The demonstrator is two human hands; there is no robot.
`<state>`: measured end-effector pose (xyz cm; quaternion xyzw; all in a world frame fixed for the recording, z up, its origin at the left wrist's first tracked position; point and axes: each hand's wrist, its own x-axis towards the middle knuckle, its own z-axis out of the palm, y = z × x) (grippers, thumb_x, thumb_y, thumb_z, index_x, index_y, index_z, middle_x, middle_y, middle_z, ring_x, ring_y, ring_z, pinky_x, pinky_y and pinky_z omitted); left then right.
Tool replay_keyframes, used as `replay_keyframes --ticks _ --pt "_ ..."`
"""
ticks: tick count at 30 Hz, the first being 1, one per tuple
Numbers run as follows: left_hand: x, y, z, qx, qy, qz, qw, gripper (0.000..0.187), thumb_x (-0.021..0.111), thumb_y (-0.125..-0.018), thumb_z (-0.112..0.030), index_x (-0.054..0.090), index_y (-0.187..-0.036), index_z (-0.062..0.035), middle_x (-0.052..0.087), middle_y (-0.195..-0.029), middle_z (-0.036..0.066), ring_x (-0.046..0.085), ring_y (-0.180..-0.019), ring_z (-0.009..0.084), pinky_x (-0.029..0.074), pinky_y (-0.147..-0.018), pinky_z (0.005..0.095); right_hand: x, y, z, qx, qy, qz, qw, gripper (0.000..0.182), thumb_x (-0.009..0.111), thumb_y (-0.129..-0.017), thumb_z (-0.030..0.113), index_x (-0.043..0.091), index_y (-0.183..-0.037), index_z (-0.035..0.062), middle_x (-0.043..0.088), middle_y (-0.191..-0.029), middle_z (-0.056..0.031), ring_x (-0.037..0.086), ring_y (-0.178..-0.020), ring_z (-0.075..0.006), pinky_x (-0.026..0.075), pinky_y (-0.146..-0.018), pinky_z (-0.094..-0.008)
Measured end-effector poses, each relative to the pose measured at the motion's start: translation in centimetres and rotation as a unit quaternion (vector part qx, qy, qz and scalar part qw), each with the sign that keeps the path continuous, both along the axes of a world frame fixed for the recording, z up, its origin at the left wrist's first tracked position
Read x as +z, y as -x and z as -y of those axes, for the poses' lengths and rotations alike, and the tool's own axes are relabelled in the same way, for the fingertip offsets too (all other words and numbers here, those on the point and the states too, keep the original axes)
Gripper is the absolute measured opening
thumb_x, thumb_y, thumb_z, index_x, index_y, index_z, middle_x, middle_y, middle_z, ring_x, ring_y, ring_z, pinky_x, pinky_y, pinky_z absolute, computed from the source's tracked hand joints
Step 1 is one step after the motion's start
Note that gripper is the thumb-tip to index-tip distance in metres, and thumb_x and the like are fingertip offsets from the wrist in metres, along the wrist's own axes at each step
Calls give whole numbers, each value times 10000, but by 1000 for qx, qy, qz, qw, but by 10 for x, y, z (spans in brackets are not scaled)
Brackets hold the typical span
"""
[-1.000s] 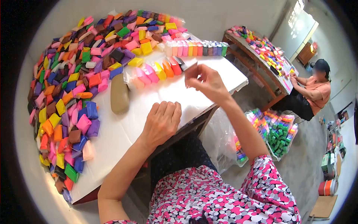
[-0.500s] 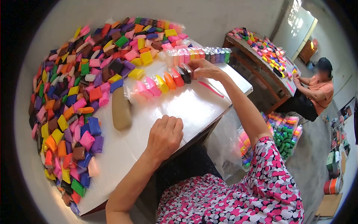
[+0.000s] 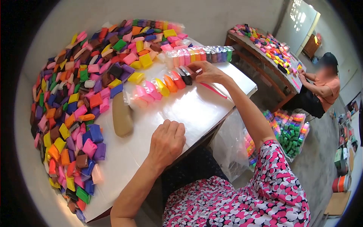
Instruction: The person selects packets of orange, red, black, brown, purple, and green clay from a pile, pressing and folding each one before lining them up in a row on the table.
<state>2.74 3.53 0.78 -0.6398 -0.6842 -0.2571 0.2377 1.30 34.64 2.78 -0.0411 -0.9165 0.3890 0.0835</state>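
Observation:
My right hand (image 3: 206, 72) is at the right end of a row of coloured packets in clear wrap (image 3: 162, 87), its fingers closed on a dark brown packet (image 3: 194, 75) beside the black one. Below the row, my left hand (image 3: 168, 142) rests on the white table (image 3: 151, 117), fingers curled; whether anything is under them is hidden. A second wrapped row (image 3: 200, 55) lies behind the first. To the left is a tan, rounded block (image 3: 122, 115). A pink strip (image 3: 213, 90) lies right of my right hand.
A large pile of coloured packets (image 3: 72, 109) covers the table's left and back. At another table (image 3: 261, 64) with more packets sits a person (image 3: 323, 85) in a cap. Plastic bags of packets (image 3: 291, 132) stand on the floor at the right.
The view has shifted slightly. Both hands are in nearly the same places, my right hand still at the end of the row.

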Motion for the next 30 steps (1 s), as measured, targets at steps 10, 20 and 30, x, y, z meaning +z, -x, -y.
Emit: replay_keyframes --ticks 10,20,30 --pt "0 1 0 2 3 7 1000 287 639 -658 25 554 -933 12 530 -805 129 533 -729 294 472 -634 383 -11 -21 6 -107 -99 -156 977 412 679 -723 40 616 -1130 23 650 -1067 -130 618 -992 -230 501 -883 -350" --pt "1 0 -3 8 -16 -7 1000 169 612 -677 -9 534 -826 -25 487 -762 99 519 -723 260 455 -624 365 -26 -84 115 -153 -102 -249 951 78 645 -808 88 638 -791 12 644 -733 -130 629 -634 -280 493 -599 -367" --pt "2 -2 2 14 -37 8 999 178 613 -690 12 546 -853 -15 499 -771 117 526 -736 289 467 -632 391 -37 -80 138 -142 -194 -186 953 201 640 -832 202 580 -819 11 622 -770 -166 639 -744 -342 499 -685 -438"
